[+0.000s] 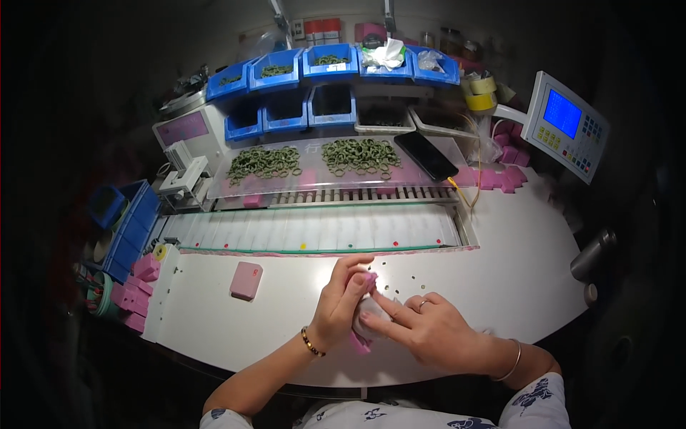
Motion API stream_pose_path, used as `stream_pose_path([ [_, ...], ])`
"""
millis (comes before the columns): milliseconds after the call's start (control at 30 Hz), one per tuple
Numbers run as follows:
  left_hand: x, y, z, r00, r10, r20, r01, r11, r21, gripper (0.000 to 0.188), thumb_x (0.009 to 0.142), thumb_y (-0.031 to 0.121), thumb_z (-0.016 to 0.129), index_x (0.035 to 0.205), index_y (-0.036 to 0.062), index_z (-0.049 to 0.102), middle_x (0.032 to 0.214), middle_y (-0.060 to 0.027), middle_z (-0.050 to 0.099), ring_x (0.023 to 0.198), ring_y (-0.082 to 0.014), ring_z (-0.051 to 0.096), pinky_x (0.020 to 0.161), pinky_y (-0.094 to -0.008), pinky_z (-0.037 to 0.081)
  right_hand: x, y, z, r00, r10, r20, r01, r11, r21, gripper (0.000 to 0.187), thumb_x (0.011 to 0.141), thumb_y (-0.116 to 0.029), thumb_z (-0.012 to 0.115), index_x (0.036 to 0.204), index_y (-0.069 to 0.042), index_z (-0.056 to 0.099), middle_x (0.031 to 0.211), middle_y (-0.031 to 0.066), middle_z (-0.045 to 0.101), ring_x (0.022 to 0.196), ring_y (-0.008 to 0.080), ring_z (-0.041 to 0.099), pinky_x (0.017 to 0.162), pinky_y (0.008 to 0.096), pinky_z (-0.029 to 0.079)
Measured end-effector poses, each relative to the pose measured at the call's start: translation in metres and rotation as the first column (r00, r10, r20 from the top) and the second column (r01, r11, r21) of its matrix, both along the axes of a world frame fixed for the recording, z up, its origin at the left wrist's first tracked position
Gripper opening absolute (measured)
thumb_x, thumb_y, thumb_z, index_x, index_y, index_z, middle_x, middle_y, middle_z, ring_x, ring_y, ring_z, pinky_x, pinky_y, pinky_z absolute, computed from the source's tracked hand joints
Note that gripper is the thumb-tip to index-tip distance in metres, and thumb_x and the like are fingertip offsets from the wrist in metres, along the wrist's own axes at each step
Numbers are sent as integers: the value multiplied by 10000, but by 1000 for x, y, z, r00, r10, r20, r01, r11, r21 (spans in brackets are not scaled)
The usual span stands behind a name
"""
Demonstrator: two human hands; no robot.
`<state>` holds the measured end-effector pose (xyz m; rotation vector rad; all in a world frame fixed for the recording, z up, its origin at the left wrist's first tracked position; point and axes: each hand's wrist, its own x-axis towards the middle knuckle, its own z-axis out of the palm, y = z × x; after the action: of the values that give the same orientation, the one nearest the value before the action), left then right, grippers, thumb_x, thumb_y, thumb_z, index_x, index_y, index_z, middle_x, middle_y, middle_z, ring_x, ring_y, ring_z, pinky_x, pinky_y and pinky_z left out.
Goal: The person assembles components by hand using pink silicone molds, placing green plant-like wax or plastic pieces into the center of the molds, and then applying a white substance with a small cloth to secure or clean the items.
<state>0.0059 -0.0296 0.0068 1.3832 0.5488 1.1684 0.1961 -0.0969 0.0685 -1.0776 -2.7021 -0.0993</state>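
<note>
In front of me, my left hand [337, 302] has its fingers closed round a small pink-and-white thing [370, 319], partly hidden by both hands. White, soft-looking material faces up, and pink parts stick out at its upper and lower ends; its kind cannot be made out. From the other side my right hand [437, 332] presses thumb and fingertips against it. Several tiny dark bits [397, 291] lie scattered on the white worktop just beyond my hands. Left of them, apart from both hands, rests a pink box [246, 280] with rounded corners.
A white segmented conveyor [314, 230] crosses behind the hands. Beyond it, a clear sheet [214, 187] carries two heaps of green rings [361, 156] and a phone [426, 154]. Blue bins [331, 74] stand behind, a control panel [568, 127] at right, pink blocks [132, 297] at left.
</note>
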Motion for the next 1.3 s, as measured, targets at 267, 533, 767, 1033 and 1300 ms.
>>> stream_pose_path([
  [267,-30,35,1,966,58,254,31,942,-334,391,1014,403,447,1142,33,434,978,-125,577,766,-234,671,568,-312,577,53,9,-2,978,-202,47,201,979,25,634,712,-41,636,1329,-141,530,1318,154,558,894,299,618,806,394,433],
  [533,-3,17,8,981,29,194,56,908,-416,372,1026,388,426,1100,26,466,1014,-130,596,878,-245,673,787,-381,580,65,25,-16,951,-302,-69,306,949,71,565,742,-49,698,1291,-79,569,1219,183,614,945,327,605,825,410,431],
  [767,11,-6,-7,991,115,-69,-120,991,-63,298,1008,283,529,1158,26,511,1075,-48,587,985,-88,540,874,-268,466,8,43,-18,616,-329,-715,-87,874,-478,352,820,-185,745,1094,-6,614,998,103,670,861,180,634,642,274,456],
  [1033,-34,-2,11,951,-309,-4,294,908,-300,334,842,56,735,1132,14,574,1152,-78,587,1067,-151,578,901,-313,504,14,45,-17,656,-93,-749,-249,910,-331,197,847,-130,720,997,-15,664,949,58,669,828,142,621,673,269,449],
  [1300,-52,22,28,936,-298,-190,218,910,-353,487,736,22,804,1166,13,575,1092,-73,629,978,-146,620,829,-292,525,3,55,-21,564,-339,-753,-55,894,-444,439,793,-43,737,1211,-52,603,1142,47,605,974,128,561,777,246,437],
])
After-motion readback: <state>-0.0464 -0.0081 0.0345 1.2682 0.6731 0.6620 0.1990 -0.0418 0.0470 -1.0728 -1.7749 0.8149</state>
